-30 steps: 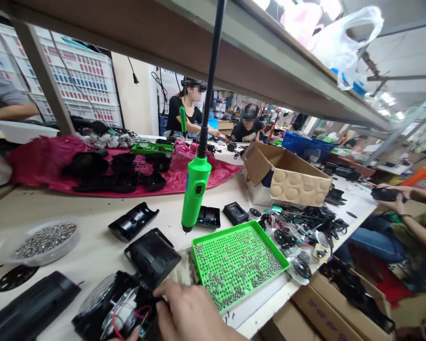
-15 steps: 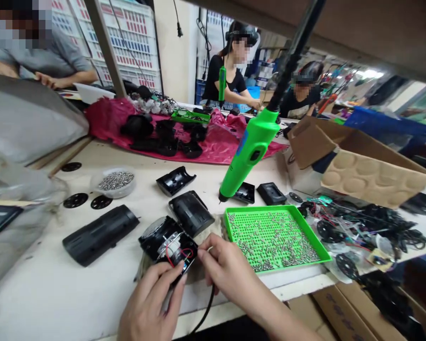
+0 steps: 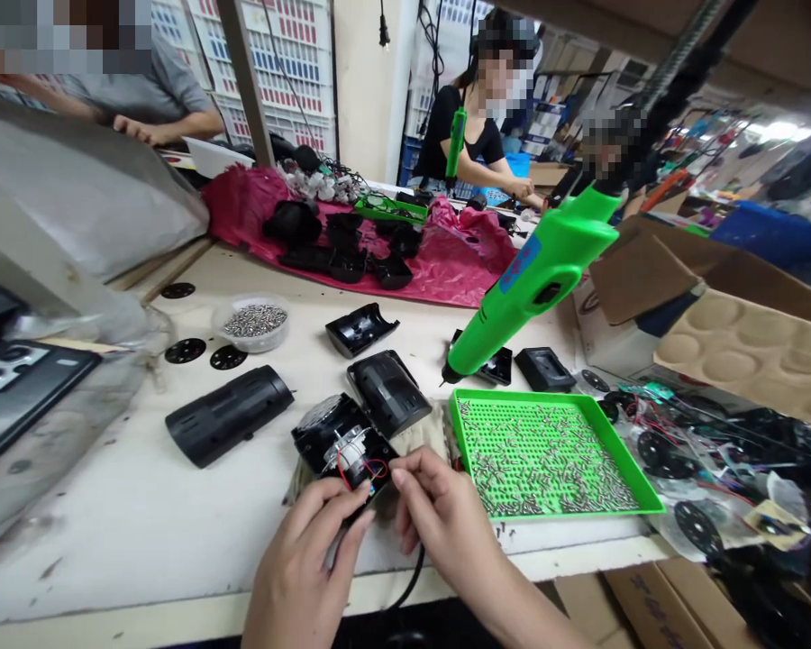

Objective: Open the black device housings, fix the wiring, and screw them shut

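Observation:
An open black plastic housing [image 3: 314, 442] with a motor and red wires [image 3: 378, 468] inside lies in front of me. My left hand [image 3: 314, 545] grips its near edge, thumb and fingers closed. My right hand [image 3: 442, 505] is pinched at its right edge; whatever is between those fingertips is too small to make out. A black cable [image 3: 414, 577] runs down below my right hand. Just behind sits a black half shell [image 3: 388, 392]. A green electric screwdriver [image 3: 533, 279] hangs tilted, its bit above the table near the green tray [image 3: 649, 498] of screws.
Left of the housing lies a black cylindrical shell [image 3: 230, 415], with a tub of screws [image 3: 253, 324] behind it. Black parts rest on a pink sheet [image 3: 446, 270] at the back. Right are a cardboard box [image 3: 635, 270] and loose wired parts [image 3: 682, 442]. Other people sit beyond.
The camera view has turned left, so the table things sit farther right in the picture. The hanging screwdriver leans more. Both hands stay at the housing, with little change in grip.

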